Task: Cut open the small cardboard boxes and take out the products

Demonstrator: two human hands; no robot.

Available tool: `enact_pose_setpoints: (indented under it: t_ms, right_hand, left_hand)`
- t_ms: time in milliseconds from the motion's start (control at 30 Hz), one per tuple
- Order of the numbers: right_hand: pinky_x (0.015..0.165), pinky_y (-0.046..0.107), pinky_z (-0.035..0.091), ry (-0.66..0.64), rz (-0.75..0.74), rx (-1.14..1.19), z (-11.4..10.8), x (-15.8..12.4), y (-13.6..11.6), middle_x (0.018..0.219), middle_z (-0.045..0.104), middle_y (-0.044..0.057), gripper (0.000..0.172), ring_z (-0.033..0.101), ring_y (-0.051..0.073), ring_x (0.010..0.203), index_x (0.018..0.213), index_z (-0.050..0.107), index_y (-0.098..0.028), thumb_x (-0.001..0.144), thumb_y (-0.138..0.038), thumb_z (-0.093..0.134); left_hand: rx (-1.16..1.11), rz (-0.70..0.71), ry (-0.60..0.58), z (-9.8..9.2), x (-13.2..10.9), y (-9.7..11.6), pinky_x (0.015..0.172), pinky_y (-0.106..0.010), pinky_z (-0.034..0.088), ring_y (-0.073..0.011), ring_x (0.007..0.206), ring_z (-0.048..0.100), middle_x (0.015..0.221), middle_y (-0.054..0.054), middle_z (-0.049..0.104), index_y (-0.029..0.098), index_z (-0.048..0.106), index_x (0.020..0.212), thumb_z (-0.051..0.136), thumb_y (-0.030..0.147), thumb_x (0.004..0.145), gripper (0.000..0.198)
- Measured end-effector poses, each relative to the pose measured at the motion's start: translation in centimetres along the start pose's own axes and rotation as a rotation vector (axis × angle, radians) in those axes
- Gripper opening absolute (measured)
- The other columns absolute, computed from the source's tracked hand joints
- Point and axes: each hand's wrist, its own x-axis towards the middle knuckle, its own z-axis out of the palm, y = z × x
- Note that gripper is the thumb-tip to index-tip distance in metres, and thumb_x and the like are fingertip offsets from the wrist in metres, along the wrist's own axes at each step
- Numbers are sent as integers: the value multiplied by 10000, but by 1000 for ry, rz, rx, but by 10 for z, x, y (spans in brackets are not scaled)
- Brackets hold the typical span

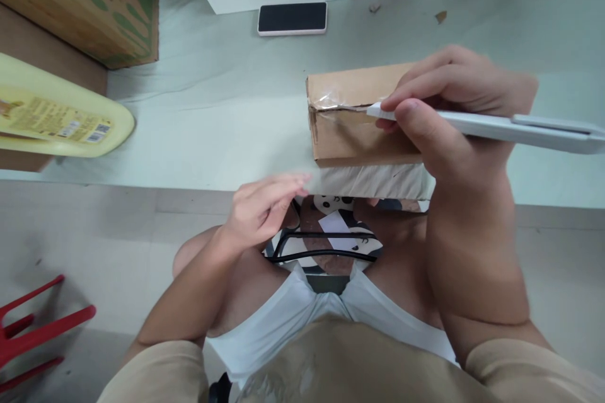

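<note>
Head view shows the right hand [466,91] closed in a pinching grip around a white pen-shaped tool [501,127], its thin tip at the split seam of a cardboard box [363,141]. That box lies near the front edge of the pale table [212,101], clear tape [331,98] across its left end. Loosely open with fingers slightly bent, the left hand [258,211] hovers just beside the box's near-left corner, grasping nothing visible.
</note>
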Motion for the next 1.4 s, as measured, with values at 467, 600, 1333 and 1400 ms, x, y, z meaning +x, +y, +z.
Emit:
enact_pose_setpoints:
  t_ms: [467,600,1333,1400]
  right_hand:
    - [578,324,516,24,-200,112,5,1,7,805,716,16,82,653,166,679,838,790,-279,878,-268,720]
    - [592,320,545,-66,-188,42,3,4,4,849,741,22,60,673,174,701,868,796,-298,872,-313,739]
    - [593,353,521,1,-127,-38,11,5,-3,799,711,15,127,649,187,686,875,752,-295,882,-212,656]
    - [549,354,500,26,-109,3,13,3,1,781,696,20,89,641,195,671,888,747,-294,878,-253,669]
  left_hand:
    - [-244,-220,359,66,61,-73,1144,-514,483,-339,1487,470,1588,-92,478,380,478,1462,498,783,907,686]
    - [-256,-138,243,73,59,-80,1241,-550,379,-342,1556,367,1630,-87,436,370,424,1518,488,718,956,665]
    - [-309,-122,312,84,59,-85,1212,-513,433,-326,1507,434,1585,-94,481,355,420,1521,534,696,942,682]
    - [-323,-141,309,85,58,-85,1192,-483,457,-315,1491,458,1600,-88,472,360,403,1528,542,725,924,720]
